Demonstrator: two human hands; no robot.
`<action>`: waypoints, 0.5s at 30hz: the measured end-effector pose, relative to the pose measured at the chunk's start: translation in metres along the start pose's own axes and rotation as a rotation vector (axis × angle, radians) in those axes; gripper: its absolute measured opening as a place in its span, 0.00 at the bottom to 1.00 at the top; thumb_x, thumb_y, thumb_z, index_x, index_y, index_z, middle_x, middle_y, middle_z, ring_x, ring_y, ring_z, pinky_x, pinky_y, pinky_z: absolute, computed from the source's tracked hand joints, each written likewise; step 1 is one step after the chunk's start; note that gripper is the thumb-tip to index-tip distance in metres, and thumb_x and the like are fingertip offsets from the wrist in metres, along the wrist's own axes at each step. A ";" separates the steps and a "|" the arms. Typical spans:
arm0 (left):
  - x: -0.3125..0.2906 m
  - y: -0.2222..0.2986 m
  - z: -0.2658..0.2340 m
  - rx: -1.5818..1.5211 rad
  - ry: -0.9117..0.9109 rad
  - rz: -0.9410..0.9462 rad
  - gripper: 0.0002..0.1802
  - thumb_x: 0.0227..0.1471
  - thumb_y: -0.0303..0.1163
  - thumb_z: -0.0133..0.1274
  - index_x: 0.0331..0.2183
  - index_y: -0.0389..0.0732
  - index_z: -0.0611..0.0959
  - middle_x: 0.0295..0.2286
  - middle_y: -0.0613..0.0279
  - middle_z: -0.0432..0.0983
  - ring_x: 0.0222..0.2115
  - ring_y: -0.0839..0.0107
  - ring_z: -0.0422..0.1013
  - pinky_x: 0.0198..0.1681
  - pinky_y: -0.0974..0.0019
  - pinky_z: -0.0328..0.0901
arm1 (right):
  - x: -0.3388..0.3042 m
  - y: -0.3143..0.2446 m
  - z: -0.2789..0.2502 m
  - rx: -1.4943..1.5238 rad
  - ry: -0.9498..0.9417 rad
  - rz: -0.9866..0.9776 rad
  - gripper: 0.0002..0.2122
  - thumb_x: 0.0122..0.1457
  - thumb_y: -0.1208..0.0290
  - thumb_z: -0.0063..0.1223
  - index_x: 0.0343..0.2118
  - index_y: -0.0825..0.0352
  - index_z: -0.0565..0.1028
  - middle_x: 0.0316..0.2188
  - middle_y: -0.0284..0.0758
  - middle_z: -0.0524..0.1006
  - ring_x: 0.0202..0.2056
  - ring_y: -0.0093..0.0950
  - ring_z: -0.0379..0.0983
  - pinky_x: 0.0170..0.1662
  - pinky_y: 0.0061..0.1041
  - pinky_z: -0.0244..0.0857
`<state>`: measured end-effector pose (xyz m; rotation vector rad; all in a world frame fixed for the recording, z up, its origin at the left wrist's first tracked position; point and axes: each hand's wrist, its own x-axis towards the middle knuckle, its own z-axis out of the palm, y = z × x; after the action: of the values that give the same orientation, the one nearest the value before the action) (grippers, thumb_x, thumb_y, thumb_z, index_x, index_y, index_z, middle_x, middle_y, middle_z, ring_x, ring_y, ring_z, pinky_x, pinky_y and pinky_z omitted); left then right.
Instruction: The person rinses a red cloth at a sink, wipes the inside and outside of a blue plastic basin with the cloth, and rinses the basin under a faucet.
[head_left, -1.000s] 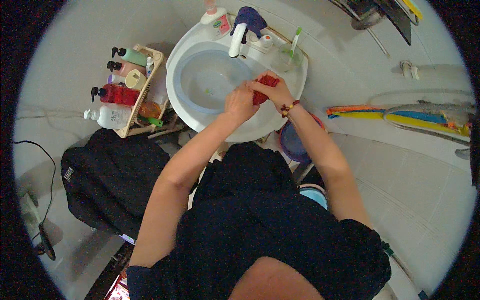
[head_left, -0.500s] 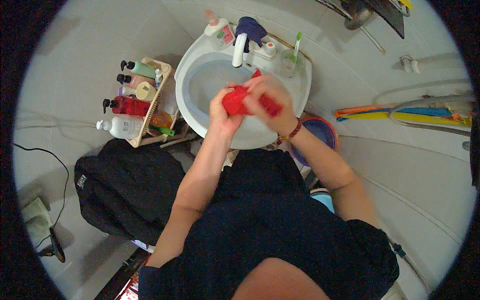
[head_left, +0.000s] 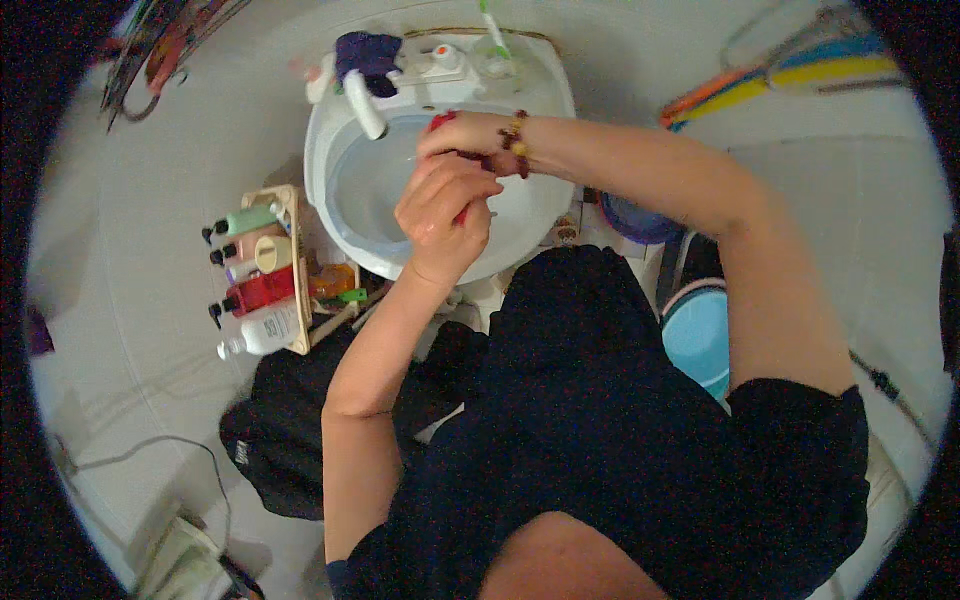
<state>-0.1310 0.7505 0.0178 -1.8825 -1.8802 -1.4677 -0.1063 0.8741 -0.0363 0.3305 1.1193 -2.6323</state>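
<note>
A person's bare left hand (head_left: 443, 212) and right hand (head_left: 463, 138) close together around a wet-looking red cloth (head_left: 441, 121), squeezed between them above a white sink (head_left: 319, 190). Both grips are narrow and full of cloth; the fingers hide most of it. One red end pokes out past the right hand, pointing away from the wearer, while a smaller patch shows beside the left thumb on the near side. A line through those two bits runs roughly away from the body, but the bunched cloth's true long axis cannot be told. A beaded bracelet (head_left: 516, 145) circles the right wrist, just right of the grip. Beyond and left of the hands, a white faucet (head_left: 366, 106) angles down toward them, a dark blue cloth (head_left: 368, 62) draped over its base. Farther left of the grip stands a cream rack (head_left: 299, 275) of pump bottles; well to its right and nearer the wearer, a light blue bucket (head_left: 697, 342).
</note>
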 end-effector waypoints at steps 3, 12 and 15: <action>-0.004 -0.008 0.008 0.046 -0.099 0.117 0.10 0.23 0.16 0.49 0.16 0.42 0.78 0.19 0.63 0.72 0.24 0.66 0.70 0.28 0.67 0.65 | 0.014 -0.001 -0.007 -0.200 -0.053 0.012 0.08 0.46 0.73 0.50 0.13 0.62 0.69 0.13 0.25 0.65 0.15 0.16 0.58 0.18 0.20 0.51; -0.005 -0.012 0.023 0.167 -0.486 0.392 0.07 0.23 0.24 0.51 0.15 0.45 0.76 0.19 0.68 0.70 0.25 0.69 0.68 0.27 0.67 0.64 | 0.011 -0.014 0.000 -0.649 -0.010 0.074 0.06 0.35 0.72 0.53 0.10 0.65 0.69 0.10 0.28 0.67 0.13 0.20 0.58 0.17 0.27 0.51; -0.010 -0.015 0.032 0.197 -0.586 0.469 0.04 0.25 0.27 0.50 0.14 0.45 0.73 0.18 0.68 0.68 0.24 0.69 0.67 0.26 0.66 0.64 | 0.031 0.004 -0.007 -0.944 0.022 0.021 0.07 0.33 0.71 0.53 0.09 0.66 0.68 0.09 0.30 0.66 0.12 0.23 0.58 0.16 0.29 0.51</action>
<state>-0.1239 0.7674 -0.0139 -2.5928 -1.5062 -0.6084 -0.1333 0.8724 -0.0533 0.1578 2.1428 -1.7857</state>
